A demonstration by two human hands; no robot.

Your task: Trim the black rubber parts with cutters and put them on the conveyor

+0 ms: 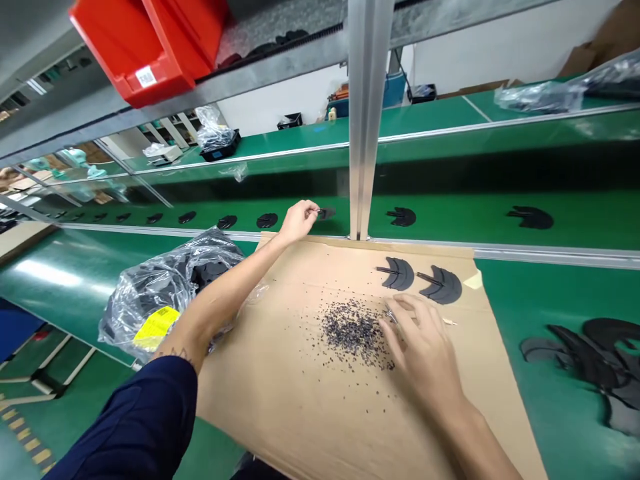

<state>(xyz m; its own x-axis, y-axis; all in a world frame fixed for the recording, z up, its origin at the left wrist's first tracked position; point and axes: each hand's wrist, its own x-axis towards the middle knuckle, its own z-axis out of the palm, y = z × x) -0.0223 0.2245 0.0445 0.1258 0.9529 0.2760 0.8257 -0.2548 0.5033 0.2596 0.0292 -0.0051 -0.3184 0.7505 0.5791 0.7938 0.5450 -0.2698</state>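
Observation:
My left hand reaches over the green belt, its fingertips closed on the thin stem of a black fan-shaped plastic part. My right hand hovers at the right side of a pile of small black bits, fingers curled around a small metal tool that is mostly hidden. Beyond that hand, two more black fan-shaped parts with stems, one on the left and one on the right, lie on the brown cardboard sheet.
Similar black parts lie spaced along the green belt. A clear bag of black parts sits left of the cardboard. More black pieces are stacked at the right. A metal post rises ahead; a red bin hangs overhead.

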